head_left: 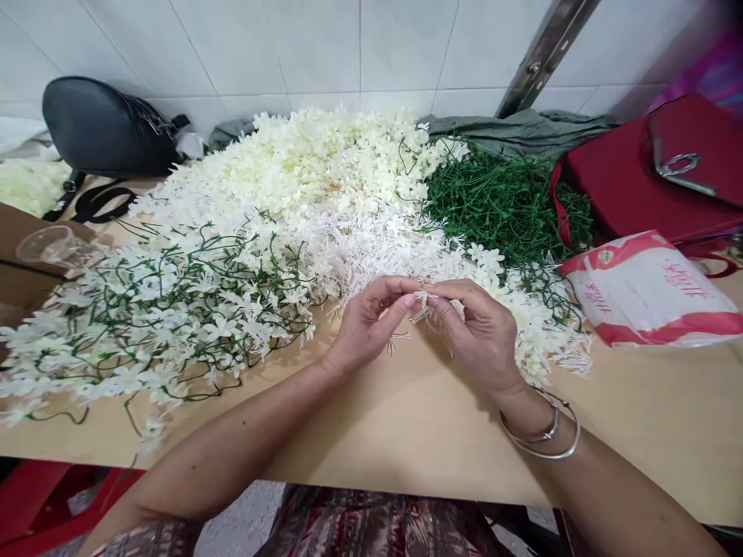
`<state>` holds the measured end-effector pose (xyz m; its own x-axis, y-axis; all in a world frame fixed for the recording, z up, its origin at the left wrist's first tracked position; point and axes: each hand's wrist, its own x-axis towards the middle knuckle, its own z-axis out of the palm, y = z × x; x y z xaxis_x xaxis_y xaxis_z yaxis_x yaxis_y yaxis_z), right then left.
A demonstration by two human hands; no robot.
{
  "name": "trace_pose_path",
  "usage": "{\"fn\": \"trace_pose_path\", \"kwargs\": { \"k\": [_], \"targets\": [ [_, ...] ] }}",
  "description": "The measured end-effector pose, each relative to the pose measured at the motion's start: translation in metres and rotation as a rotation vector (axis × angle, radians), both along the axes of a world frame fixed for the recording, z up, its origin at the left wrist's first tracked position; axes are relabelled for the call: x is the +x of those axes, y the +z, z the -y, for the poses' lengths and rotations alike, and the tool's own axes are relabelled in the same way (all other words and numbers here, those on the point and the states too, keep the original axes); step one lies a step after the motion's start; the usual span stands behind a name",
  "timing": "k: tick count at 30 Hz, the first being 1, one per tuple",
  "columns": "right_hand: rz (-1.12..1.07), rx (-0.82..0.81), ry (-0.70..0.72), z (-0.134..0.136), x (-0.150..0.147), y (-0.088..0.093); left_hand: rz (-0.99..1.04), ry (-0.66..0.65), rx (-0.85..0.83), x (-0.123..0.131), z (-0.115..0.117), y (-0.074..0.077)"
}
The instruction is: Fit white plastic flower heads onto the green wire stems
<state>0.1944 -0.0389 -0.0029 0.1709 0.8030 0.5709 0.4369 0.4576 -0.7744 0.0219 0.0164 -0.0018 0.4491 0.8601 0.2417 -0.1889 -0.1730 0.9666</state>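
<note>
Fingertips meeting over the table, my left hand and my right hand both pinch a small white artificial flower stamen. Its thin strands show between the thumbs; the part inside the fingers is hidden. Just beyond my hands lies a heap of white stamens. Behind it rises a pile of cream-white fabric petals. Flowers on green stems are spread to the left of my left hand. A tangle of bare green plastic stems sits beyond my right hand.
A black bag stands at the back left, near a clear plastic cup. On the right are a dark red bag and a pink-and-white tissue pack. A tiled wall rises behind the table.
</note>
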Motion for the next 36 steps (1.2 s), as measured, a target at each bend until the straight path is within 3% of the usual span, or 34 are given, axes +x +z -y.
{"fn": "trace_pose_path", "kwargs": {
  "k": [6,10,14,18,22,30,36],
  "targets": [
    [-0.074,-0.161,0.007,-0.002,0.006,-0.005,-0.118,0.275,0.120,0.015,-0.010,0.030],
    [-0.050,-0.169,0.073,0.001,0.000,-0.005,-0.323,0.317,0.338,0.043,-0.057,0.044],
    [0.002,-0.167,0.104,0.000,-0.003,-0.010,-0.734,0.394,0.429,0.069,-0.115,0.043],
    [0.036,-0.147,0.113,-0.004,-0.001,-0.015,-1.088,0.354,0.593,0.085,-0.146,0.042],
    [0.070,-0.134,0.143,-0.006,-0.001,-0.016,-1.189,0.255,0.673,0.085,-0.153,0.044],
    [0.114,-0.132,0.192,-0.005,-0.005,-0.018,-1.302,0.104,0.789,0.061,-0.154,0.048],
    [0.123,-0.119,0.153,-0.007,0.000,-0.019,-1.334,0.131,0.778,0.062,-0.152,0.050]
  ]
}}
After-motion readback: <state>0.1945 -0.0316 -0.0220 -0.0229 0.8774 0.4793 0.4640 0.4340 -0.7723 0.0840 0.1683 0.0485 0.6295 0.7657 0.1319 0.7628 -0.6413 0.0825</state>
